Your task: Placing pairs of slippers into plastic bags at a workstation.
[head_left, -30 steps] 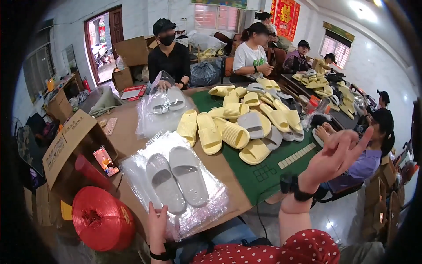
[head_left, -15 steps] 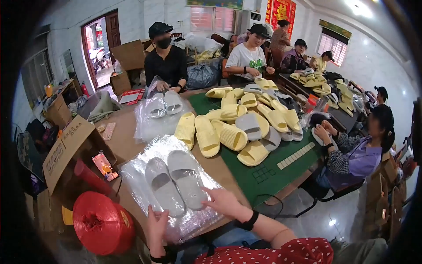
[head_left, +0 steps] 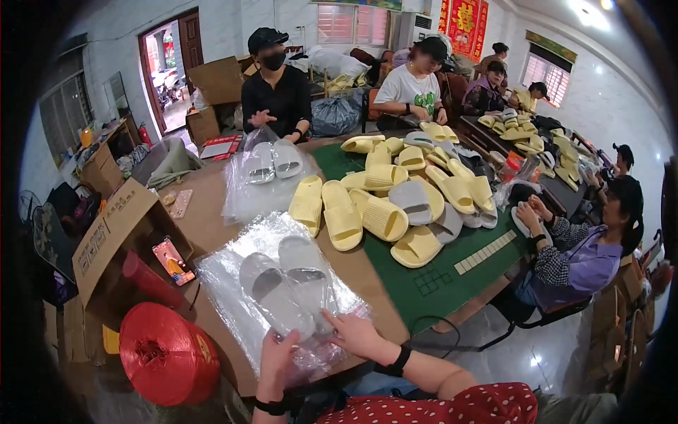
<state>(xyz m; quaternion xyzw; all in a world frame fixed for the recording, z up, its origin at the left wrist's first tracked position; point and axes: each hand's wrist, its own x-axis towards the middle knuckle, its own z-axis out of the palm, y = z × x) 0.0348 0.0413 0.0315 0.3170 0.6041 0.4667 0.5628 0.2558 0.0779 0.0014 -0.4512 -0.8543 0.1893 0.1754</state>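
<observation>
A pair of grey slide slippers (head_left: 272,295) lies side by side in a clear plastic bag (head_left: 302,263), toes away from me, on a stack of flat clear bags (head_left: 224,272). At the heel end, my left hand (head_left: 276,357) pinches the bag's near edge beside the left slipper. My right hand (head_left: 355,335) holds the film by the right slipper's heel, its index finger stretched along it. Glare on the film blurs the exact edge. A heap of yellow slippers (head_left: 342,222) and grey slippers lies beyond on a green mat (head_left: 395,300).
A red roll of plastic twine (head_left: 166,357) stands at the near left, beside an open cardboard box (head_left: 106,237) and a lit phone (head_left: 171,261). Across the table a person in black (head_left: 277,102) has bagged grey slippers (head_left: 274,161). Another person in purple (head_left: 583,258) sits at the right.
My hands have moved a little away from me and closer together along the bag's near end. The slippers shift slightly. The person in black has raised one hand; the whole view has tilted slightly.
</observation>
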